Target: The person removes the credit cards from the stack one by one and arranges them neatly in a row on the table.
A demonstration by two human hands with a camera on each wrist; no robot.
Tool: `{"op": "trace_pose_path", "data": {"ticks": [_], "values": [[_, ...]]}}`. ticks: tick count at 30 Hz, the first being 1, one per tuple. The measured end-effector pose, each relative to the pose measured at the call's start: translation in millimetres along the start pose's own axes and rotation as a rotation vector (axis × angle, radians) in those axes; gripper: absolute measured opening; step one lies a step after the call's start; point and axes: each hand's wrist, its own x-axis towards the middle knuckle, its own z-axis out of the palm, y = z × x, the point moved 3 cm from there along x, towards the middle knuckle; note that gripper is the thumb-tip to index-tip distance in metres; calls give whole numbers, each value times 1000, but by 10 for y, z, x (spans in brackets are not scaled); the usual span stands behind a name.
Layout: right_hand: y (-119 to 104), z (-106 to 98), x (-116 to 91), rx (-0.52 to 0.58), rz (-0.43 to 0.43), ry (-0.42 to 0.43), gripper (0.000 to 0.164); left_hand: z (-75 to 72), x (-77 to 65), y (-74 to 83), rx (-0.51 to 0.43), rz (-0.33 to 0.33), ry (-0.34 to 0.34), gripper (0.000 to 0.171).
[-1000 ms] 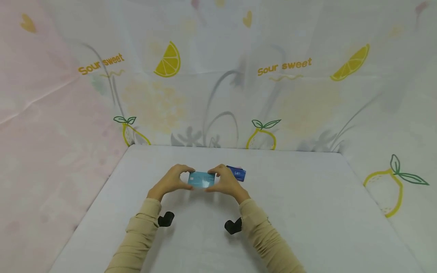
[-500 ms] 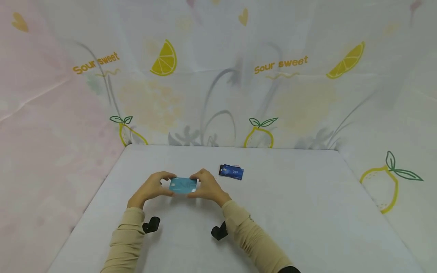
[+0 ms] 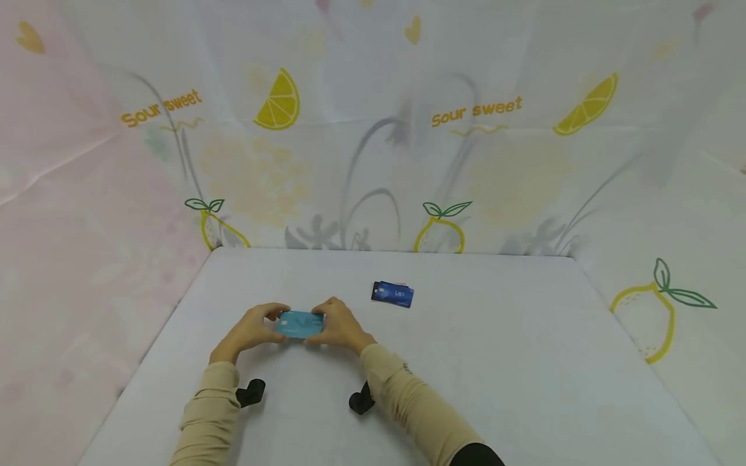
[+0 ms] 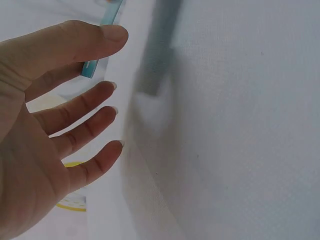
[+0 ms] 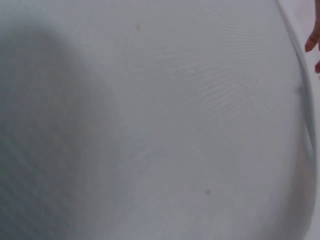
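Note:
A light blue bank card point(image 3: 300, 325) with a small chip near its left end is held level between both hands in the head view. The left hand point(image 3: 250, 331) pinches the card's left end between thumb and forefinger; in the left wrist view its other fingers point(image 4: 82, 127) are spread apart from the card. At the opposite end the right hand point(image 3: 340, 329) grips the card with thumb and fingers. Only some fingertips point(image 5: 313, 40) of a hand show at the right wrist view's edge. Beyond the right hand lies a small pile of dark blue cards point(image 3: 393, 294).
A white cloth-covered table point(image 3: 495, 349) spreads under the hands. Behind it hangs a printed curtain point(image 3: 373, 162) with lemons and lettering. Black camera mounts point(image 3: 252, 393) stick out inward from both wrists, low over the tabletop.
Both hands have carried the light blue card left and nearer to the person. The pile of dark blue cards, partly covered by the right hand before, now shows fully.

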Motion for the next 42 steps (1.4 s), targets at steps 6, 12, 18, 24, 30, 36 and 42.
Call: {"op": "trace_pose_path", "data": {"ticks": [6, 12, 18, 24, 30, 36, 42], "values": [[-12, 93, 63, -16, 15, -23, 60, 11, -43, -59, 26, -35, 9, 60], [-30, 176, 78, -14, 27, -47, 61, 45, -96, -132, 58, -50, 45, 58], [-29, 208, 68, -59, 47, -64, 61, 67, -76, -168, 115, -67, 35, 58], [-36, 213, 34, -112, 36, -83, 58, 81, -61, -244, 84, -132, 19, 60], [-33, 224, 30, -144, 12, -68, 54, 93, -71, -257, 65, -152, 20, 58], [-5, 271, 18, -114, 31, -61, 55, 88, -80, -237, 64, -154, 14, 59], [13, 281, 19, -92, 40, -59, 55, 90, -72, -250, 53, -166, 10, 60]]}}
